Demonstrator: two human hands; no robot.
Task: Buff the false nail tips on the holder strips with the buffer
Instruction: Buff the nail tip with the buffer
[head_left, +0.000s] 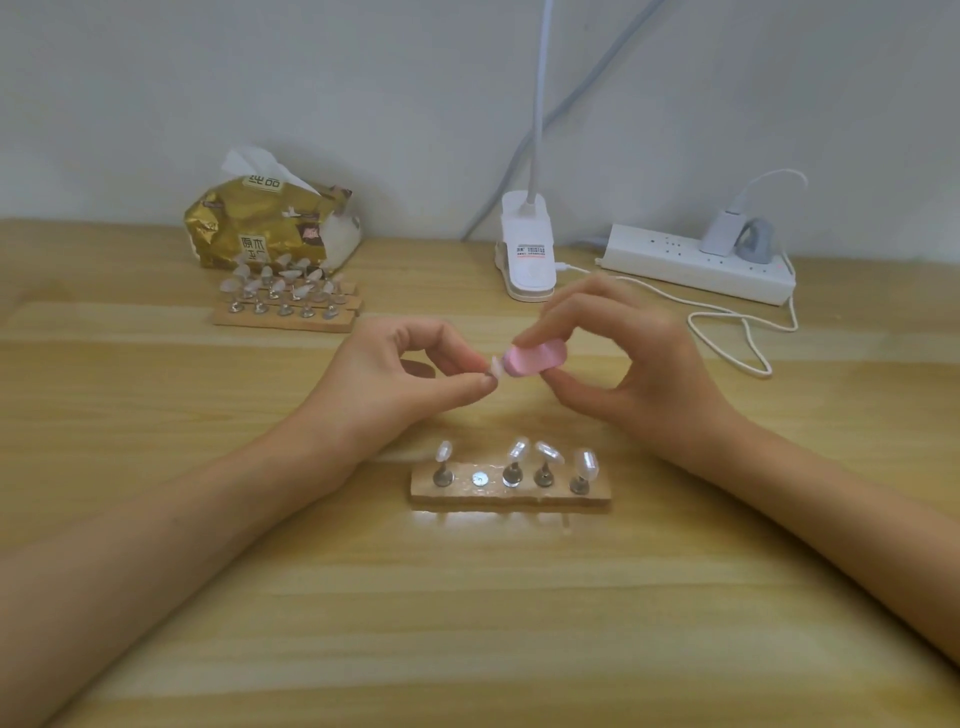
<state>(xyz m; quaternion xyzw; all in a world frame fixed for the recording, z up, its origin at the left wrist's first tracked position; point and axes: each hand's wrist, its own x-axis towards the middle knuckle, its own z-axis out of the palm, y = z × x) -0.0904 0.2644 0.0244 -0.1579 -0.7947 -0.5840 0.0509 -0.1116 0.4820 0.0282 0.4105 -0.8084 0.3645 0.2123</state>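
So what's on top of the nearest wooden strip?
On the wooden strip stand four nail tips on metal pegs; the second spot from the left holds only a metal disc. Its underside is hidden.

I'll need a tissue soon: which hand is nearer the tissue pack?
Left. The left hand, pinching a nail tip, is right of the tissue pack, closer to the camera; the right hand, holding the buffer, is farther right.

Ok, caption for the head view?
Left hand pinches a nail tip, right hand holds pink buffer against it, near the holder strip.
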